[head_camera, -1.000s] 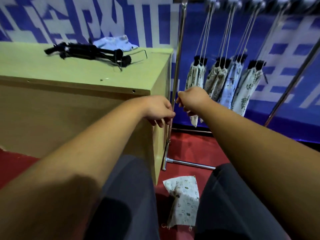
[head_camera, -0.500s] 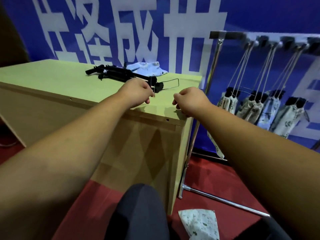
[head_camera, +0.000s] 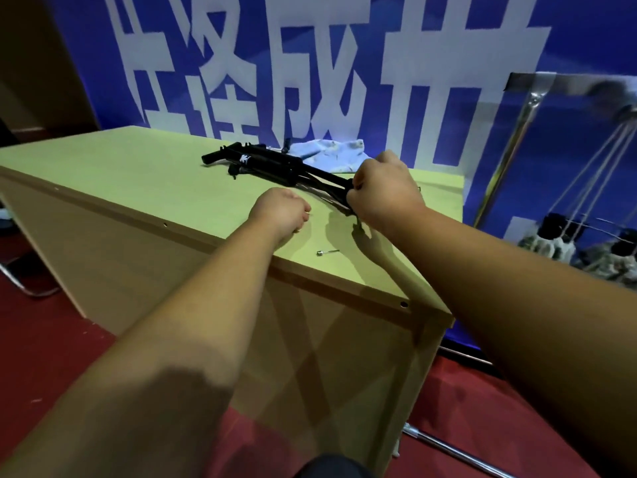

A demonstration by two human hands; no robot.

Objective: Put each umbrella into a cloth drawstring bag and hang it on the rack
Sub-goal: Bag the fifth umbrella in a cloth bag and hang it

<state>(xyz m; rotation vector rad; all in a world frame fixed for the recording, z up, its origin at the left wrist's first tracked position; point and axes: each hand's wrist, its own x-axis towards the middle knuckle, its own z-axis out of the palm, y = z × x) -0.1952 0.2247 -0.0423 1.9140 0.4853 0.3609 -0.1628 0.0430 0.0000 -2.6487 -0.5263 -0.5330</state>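
**A:** Since half a second ago both hands are further in over the table. The right hand is now on the near end of the black umbrellas. The left hand sits nearer the front edge.

**B:** Grip?

**A:** The right hand's fingers are curled round that near end. The left hand is curled, knuckles up. Can't tell if it holds anything.

**B:** Where's the load?

**A:** The umbrellas lie flat on the table, far end touching the pale blue cloth bag. The rack is to the right, with hung bags on it. A small metal pin lies loose near the edge.

**B:** Handling?

**A:** My read: folded, light, stiff along the shaft. Thin ribs stick out at the near end, so they're likely to snag and bend.

**B:** Where to hold?

**A:** By the shaft or handle, not the ribs. The bag is soft and limp, so it probably needs a hand to keep the mouth open.
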